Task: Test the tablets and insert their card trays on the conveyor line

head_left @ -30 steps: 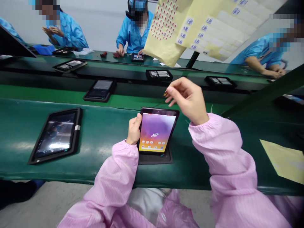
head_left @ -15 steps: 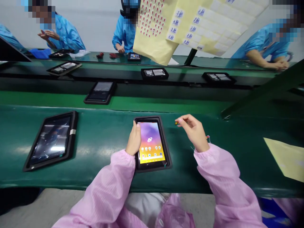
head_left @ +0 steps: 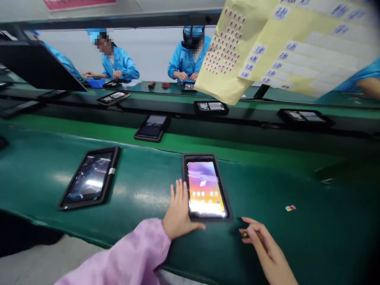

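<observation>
- Pinches a small dark piece with a yellow mark between the thumb and fingers of the right hand, low over the green bench; cannot tell whether touching it.
- Rests the left hand, with fingers straight and a little apart and thumb stretched sideways, against the left edge of a black tray, near its lower corner.
- Has a lit tablet lying screen up in that tray, just beyond the right hand and to its left, glowing purple to yellow with pale icons and some glare.
- Has a small white card with red and yellow patches lying to the right, near the right hand.
- Has a dark-screened tablet well apart at left, in a tray with white tape on its side.
- Farther out, has another dark tablet on a brighter green strip.
- Beyond it, sees opened devices in a row, below hanging yellow sheets.
- Farthest, faces blue-clad co-workers at another bench.
</observation>
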Motion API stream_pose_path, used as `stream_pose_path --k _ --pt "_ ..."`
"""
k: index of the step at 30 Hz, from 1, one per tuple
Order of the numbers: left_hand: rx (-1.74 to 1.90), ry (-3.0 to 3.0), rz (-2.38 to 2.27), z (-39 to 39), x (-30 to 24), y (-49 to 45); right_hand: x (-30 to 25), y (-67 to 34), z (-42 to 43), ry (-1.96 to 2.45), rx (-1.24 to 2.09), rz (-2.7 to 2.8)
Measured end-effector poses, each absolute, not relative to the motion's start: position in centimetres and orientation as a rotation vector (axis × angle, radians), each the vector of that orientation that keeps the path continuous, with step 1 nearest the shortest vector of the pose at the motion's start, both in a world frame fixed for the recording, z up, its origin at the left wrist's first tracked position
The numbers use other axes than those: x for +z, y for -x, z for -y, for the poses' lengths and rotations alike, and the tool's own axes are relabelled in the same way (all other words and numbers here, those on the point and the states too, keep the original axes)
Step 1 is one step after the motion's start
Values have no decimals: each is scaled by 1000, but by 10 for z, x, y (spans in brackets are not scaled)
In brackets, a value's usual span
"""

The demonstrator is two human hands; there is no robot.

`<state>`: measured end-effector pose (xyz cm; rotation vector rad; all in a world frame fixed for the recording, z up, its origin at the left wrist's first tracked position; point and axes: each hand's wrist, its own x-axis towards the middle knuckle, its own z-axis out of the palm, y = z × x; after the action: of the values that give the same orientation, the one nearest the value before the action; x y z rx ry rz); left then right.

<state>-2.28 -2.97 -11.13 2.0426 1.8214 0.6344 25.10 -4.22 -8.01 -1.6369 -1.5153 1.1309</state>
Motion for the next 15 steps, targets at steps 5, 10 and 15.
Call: stream_pose_path --k 5,10,15 --pt "968 -2032 -1683 -125 -80 -8 -93 -230 28 1575 849 1289" --pt "1087 -2058 -1799 -202 -55 -37 -108 -224 25 1596 843 1105" --pt "1060 -2127 -2040 -186 -44 71 -107 -228 23 1656 864 1187"
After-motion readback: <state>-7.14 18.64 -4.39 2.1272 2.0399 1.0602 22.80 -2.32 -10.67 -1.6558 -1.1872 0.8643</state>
